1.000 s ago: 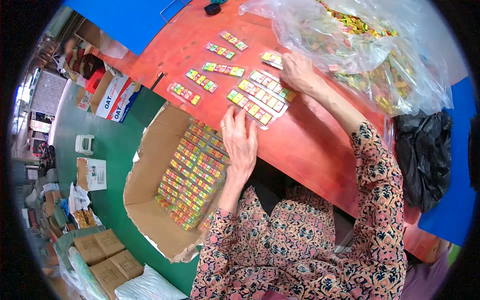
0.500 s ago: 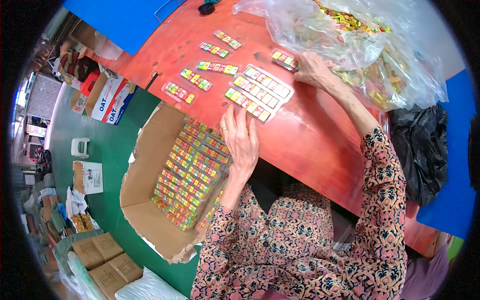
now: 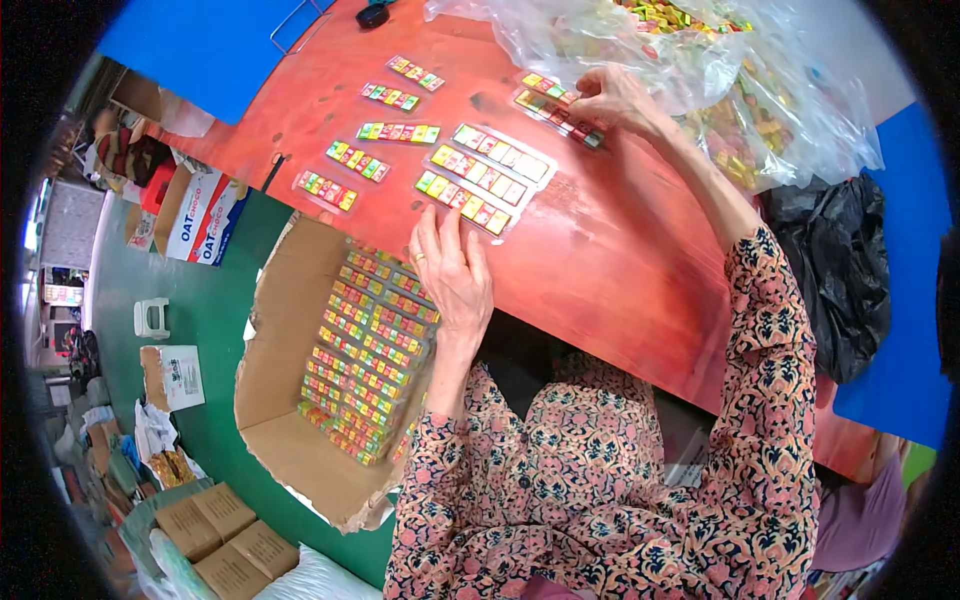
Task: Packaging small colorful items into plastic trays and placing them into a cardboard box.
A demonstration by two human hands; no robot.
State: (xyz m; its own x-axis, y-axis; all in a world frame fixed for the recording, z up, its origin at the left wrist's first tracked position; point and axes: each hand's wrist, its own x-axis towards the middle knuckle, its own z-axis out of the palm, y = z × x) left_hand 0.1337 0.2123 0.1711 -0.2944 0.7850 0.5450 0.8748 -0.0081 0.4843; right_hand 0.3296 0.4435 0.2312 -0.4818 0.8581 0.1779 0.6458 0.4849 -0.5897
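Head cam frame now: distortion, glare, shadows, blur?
Head view: fisheye bowing and black corners; whitish glare on the clear bag, soft sheen on the red table, deep shadow under its near edge; left hand fairly sharp.

The top edge cuts off the clear bag (image 3: 738, 105).

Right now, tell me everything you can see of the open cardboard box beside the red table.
The open cardboard box is plain brown, with a ragged, torn, whitish rim. Its open top faces up, and inside, rows of small red, yellow and green strip packs fill much of what shows. It sits at the person's left, along the edge of the red table, beside green floor; its base is hidden. The left forearm covers part of its right side; contact can't be judged.
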